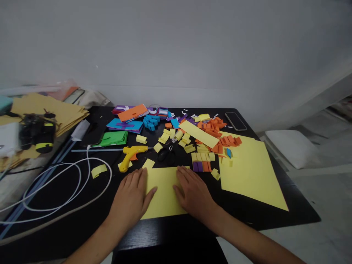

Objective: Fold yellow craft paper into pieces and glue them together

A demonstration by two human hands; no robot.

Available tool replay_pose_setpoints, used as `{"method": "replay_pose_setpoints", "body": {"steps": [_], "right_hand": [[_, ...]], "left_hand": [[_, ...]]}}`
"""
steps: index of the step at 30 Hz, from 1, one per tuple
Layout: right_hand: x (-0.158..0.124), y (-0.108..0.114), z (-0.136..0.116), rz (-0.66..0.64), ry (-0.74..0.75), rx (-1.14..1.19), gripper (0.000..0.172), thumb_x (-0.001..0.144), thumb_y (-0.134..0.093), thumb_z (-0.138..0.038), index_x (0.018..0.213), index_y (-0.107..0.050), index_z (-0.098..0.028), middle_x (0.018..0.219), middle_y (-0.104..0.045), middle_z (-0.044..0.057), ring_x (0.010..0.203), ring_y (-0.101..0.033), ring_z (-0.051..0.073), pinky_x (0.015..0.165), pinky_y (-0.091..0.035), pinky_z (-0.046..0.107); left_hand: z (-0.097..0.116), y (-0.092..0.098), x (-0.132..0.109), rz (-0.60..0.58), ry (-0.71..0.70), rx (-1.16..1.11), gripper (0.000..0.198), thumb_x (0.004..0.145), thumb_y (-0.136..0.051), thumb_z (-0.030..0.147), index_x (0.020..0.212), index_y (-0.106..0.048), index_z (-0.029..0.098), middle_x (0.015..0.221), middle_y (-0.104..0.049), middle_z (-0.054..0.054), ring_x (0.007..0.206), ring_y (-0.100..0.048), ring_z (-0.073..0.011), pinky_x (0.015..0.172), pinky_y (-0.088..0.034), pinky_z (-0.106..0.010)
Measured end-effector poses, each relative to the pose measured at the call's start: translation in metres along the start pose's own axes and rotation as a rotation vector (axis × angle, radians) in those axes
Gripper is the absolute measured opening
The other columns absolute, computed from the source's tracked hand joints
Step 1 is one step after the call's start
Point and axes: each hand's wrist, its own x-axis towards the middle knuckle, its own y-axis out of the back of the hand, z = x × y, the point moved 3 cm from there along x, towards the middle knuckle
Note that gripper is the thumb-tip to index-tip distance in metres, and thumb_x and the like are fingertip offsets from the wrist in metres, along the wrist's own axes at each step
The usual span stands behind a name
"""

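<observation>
Yellow sheet (162, 198) lay flat on the worktop (154, 233), to the near right of the glue gun (134, 149), apart from it. Key relation: sheet sat between and partly under both hands, left hand (130, 196) over its left edge, right hand (194, 190) over its right. Neither hand was nearer; both touched. Long axis: couldn't tell from where I stood, side edges covered. Hands lay palm-down, fingers extended, pointing away from the person, thumbs angled inward on the sheet; nothing gripped. Left hand was on the glue gun's near side, right hand farther off to its near right. Scissors (165, 154) lay just right of the glue gun, green papers (114, 138) beyond it to the left, larger yellow paper (247, 170) well off to its right.
</observation>
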Motion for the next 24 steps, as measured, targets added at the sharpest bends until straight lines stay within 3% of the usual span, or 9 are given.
{"method": "replay_pose_setpoints", "body": {"steps": [4,10,24], "right_hand": [[0.011,-0.005,-0.018,-0.096,0.108,0.009,0.047,0.094,-0.051,-0.01,0.139,-0.06,-0.003,0.143,-0.063,0.018,0.136,-0.056,0.029,0.12,-0.044,0.041],[0.034,-0.02,-0.037,-0.164,0.256,0.065,0.051,0.094,-0.048,-0.011,0.143,-0.053,0.0,0.15,-0.057,0.019,0.143,-0.048,0.029,0.123,-0.038,0.041],[0.02,-0.004,-0.016,-0.078,0.086,0.055,0.043,0.098,-0.049,-0.016,0.137,-0.062,-0.005,0.141,-0.065,0.019,0.134,-0.059,0.027,0.115,-0.048,0.042]], "left_hand": [[0.0,-0.001,0.0,-0.014,0.012,-0.013,0.062,0.101,-0.051,0.052,0.141,-0.055,0.004,0.127,-0.064,-0.024,0.121,-0.06,-0.0393,0.099,-0.052,-0.053],[-0.003,0.001,0.0,-0.006,-0.001,0.0,0.062,0.1,-0.051,0.051,0.141,-0.057,0.005,0.124,-0.062,-0.024,0.114,-0.062,-0.0372,0.096,-0.054,-0.051],[0.0,-0.001,-0.001,-0.01,0.031,0.027,0.063,0.101,-0.05,0.053,0.143,-0.054,0.006,0.127,-0.064,-0.025,0.116,-0.062,-0.0382,0.094,-0.054,-0.051]]}}
